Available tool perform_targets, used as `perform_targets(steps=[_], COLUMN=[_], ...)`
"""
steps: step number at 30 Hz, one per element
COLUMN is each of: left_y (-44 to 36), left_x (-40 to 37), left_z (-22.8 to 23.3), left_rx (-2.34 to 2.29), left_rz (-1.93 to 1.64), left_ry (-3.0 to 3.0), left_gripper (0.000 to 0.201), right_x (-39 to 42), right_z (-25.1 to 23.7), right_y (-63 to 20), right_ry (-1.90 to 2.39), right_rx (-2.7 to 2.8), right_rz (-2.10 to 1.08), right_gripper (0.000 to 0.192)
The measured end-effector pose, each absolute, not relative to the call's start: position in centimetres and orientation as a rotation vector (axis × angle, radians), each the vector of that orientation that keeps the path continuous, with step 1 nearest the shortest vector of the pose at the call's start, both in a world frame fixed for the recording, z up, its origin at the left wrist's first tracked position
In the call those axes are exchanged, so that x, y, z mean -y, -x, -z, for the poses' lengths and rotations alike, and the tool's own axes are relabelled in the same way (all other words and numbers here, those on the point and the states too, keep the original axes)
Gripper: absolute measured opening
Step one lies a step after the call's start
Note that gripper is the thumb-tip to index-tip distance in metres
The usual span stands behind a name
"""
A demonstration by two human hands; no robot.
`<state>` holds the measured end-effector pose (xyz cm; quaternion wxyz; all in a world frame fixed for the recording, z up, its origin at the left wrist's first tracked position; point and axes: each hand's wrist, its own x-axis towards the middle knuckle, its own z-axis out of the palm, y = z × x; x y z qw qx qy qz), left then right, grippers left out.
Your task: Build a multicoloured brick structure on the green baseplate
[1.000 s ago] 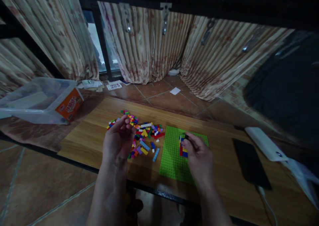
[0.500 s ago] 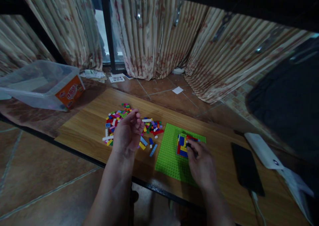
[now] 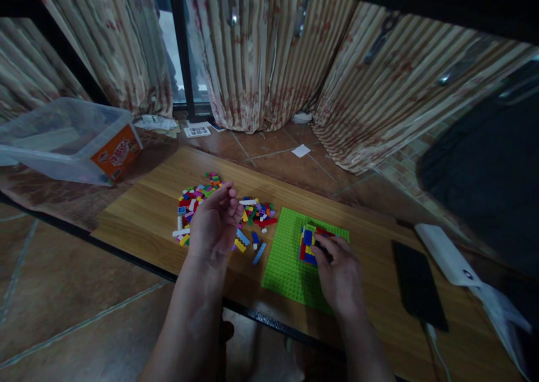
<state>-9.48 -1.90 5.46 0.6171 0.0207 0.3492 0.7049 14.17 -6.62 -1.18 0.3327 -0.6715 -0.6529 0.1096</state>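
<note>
My left hand (image 3: 215,224) is held palm up above the pile of loose toy building bricks (image 3: 196,194), its fingers loosely curled and apart, with nothing seen in it. On the right part of a green studded baseplate (image 3: 282,258) stands a low block of blue, yellow and red bricks (image 3: 308,237). My right hand (image 3: 341,269) reaches over this block from the near right. Its thumb and forefinger are bent together at the top of the block; whatever they grip is hidden. The hand covers the block's right side.
A long light-blue brick (image 3: 260,253) lies left of the baseplate. A black phone (image 3: 419,283) with a cable and a white device (image 3: 446,254) lie at the right. A clear plastic tub (image 3: 71,160) stands far left. Curtains (image 3: 256,62) hang behind the wooden table (image 3: 138,213).
My right thumb and forefinger have shifted slightly left and lower over the brick block. My left hand keeps nearly the same place and pose.
</note>
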Motion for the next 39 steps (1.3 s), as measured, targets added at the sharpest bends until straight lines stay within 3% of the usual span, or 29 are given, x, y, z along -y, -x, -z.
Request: perform_targets(steps=[22,31,39], left_y=[9.9,9.8,9.8], left_x=[1.7,1.8,1.8], left_z=[-5.3,-5.4,-5.4], left_rx=[-0.811,-0.819,-0.809], left_rz=[-1.638,-1.628,-1.625], left_ry=[-0.025,-0.022,-0.033], left_gripper=[0.014,0.01,0.013], right_x=[6.8,6.5,6.4], right_z=[1.5,1.4,1.7], right_y=[-15.6,-14.9,-15.0], right_ry=[1.717,1.715,1.698], right_rx=[1.476,1.588,1.473], right_rz=[-0.439,-0.304,-0.431], right_gripper=[0.025,0.022,0.019])
